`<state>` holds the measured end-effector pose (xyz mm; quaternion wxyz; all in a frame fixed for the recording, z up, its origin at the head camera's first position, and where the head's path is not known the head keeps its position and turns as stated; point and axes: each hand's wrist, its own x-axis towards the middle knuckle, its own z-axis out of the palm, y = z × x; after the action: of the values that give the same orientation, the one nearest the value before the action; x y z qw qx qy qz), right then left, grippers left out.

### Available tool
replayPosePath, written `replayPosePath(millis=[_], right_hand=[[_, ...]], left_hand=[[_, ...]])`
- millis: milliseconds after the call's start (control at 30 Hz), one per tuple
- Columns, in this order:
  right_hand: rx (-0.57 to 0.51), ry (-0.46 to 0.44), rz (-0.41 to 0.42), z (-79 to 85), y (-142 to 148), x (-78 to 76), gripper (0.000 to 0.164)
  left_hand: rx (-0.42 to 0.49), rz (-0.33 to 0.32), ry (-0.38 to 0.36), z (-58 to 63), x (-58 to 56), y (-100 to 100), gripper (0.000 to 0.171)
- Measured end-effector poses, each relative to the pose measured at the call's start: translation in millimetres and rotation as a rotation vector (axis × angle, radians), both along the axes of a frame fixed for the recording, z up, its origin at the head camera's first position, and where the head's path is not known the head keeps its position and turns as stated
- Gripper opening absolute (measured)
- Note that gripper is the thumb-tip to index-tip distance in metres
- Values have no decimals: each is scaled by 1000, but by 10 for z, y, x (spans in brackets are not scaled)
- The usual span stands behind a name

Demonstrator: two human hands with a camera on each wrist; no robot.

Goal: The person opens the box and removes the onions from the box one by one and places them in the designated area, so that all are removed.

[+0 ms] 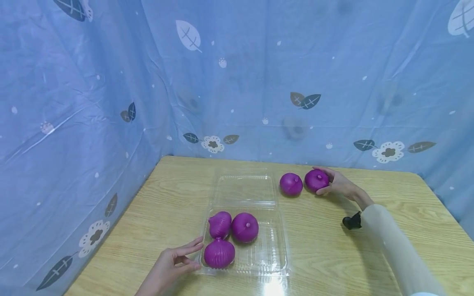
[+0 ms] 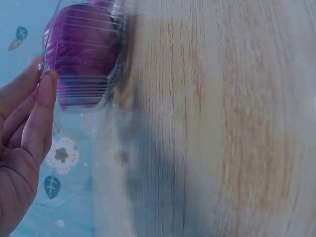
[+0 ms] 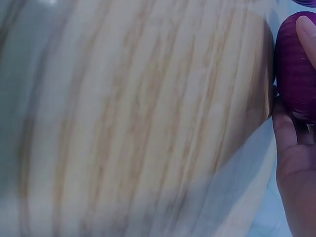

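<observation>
My right hand (image 1: pixel 341 183) grips a purple onion (image 1: pixel 316 179) at the back right of the table, thumb and fingers on its two sides. In the right wrist view the thumb lies over this ribbed onion (image 3: pixel 295 64). Just left of it sits a second onion (image 1: pixel 290 184). Three more onions lie in the left part of a clear plastic clamshell box (image 1: pixel 272 250), whose lid (image 1: pixel 244 187) is folded back. At the box's near left corner, my left hand (image 1: pixel 171 263) pinches the rim between thumb and fingers, as the left wrist view shows.
A small black object (image 1: pixel 352 221) lies on the wooden table (image 1: pixel 177 197) beside my right sleeve (image 1: pixel 396 242). Blue patterned cloth (image 1: pixel 252 82) hangs behind the table and along its left side.
</observation>
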<state>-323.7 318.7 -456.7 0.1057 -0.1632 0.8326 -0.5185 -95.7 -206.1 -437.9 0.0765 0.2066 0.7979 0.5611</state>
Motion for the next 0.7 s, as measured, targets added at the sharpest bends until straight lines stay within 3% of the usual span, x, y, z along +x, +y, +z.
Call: replayPosePath(millis=[300, 700], right_hand=[[-76, -24, 34, 48, -13, 31, 96], [-62, -40, 25, 76, -8, 55, 92]], left_hand=[[-8, 2, 27, -10, -8, -2, 47], [1, -5, 12, -18, -1, -2, 49]])
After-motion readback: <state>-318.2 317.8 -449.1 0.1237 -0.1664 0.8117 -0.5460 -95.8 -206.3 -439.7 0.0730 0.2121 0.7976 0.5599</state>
